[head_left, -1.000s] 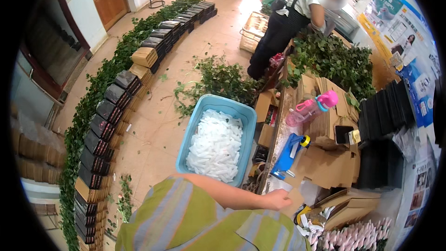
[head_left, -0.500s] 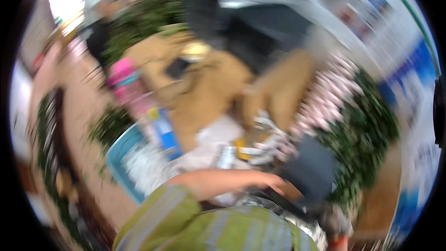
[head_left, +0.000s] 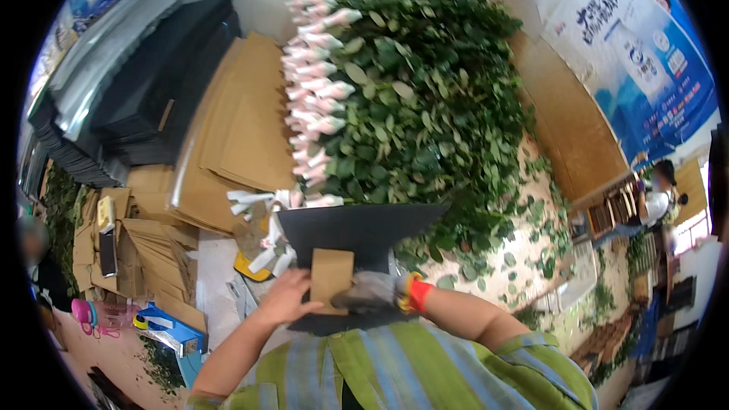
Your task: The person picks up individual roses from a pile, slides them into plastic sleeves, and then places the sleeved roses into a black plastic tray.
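Note:
In front of my body lies a black sheet (head_left: 364, 226) with a small brown cardboard piece (head_left: 332, 269) on it. My left hand (head_left: 287, 298), bare, touches the cardboard's left edge with its thumb and fingers apart. A grey glove with a red and yellow cuff covers my right hand (head_left: 373, 293). Its fingers are closed at the cardboard's lower right edge; the fingertips are partly hard to make out. Just beyond the sheet's left side are loose white-and-pink wrapped flower heads (head_left: 275, 247) and a yellow tool-like object (head_left: 250, 269), partly hidden.
Beyond the sheet lies a large heap of leafy stems (head_left: 433, 99) with pale pink wrapped heads (head_left: 315, 91). On the left are flat cardboard sheets (head_left: 254, 118), stacked black sheets (head_left: 144, 99), a pink bottle (head_left: 106, 315) and a blue box (head_left: 171, 330). A person (head_left: 657, 197) is far right.
My view has swung right, bringing the leafy heap to the middle. My left hand has gone from reaching across to the right to the cardboard's left edge. The black sheet now lies before me.

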### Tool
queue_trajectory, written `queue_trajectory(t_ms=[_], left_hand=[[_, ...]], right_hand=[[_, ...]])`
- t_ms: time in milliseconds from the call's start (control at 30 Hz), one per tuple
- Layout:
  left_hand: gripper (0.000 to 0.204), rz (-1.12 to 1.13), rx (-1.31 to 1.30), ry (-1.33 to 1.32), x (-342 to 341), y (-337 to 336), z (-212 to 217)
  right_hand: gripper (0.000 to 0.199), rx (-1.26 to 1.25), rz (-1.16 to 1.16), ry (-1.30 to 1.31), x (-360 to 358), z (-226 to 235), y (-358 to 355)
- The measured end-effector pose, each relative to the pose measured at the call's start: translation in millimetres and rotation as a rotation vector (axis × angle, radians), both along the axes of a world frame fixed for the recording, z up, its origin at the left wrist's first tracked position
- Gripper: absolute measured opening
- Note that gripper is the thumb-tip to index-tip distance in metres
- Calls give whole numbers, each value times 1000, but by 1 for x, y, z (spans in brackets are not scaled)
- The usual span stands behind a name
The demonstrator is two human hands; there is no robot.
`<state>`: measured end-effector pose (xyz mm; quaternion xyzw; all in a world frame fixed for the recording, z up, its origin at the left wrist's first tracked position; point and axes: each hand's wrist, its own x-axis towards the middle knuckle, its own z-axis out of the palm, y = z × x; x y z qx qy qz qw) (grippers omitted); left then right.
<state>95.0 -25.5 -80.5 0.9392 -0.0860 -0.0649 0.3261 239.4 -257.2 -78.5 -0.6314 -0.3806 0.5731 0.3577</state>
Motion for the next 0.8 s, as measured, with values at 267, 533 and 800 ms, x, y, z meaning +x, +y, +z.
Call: queue_trajectory(t_ms=[267, 533, 800], left_hand=[[88, 19, 271, -53, 3, -10, -5], [74, 2, 63, 43, 11, -18, -2], [67, -27, 146, 52, 9, -5, -9]], right_hand=[[28, -331, -344, -457, 32, 29, -126], [23, 105, -185, -1034, 28, 152, -133], [31, -574, -151, 155, 13, 60, 23]])
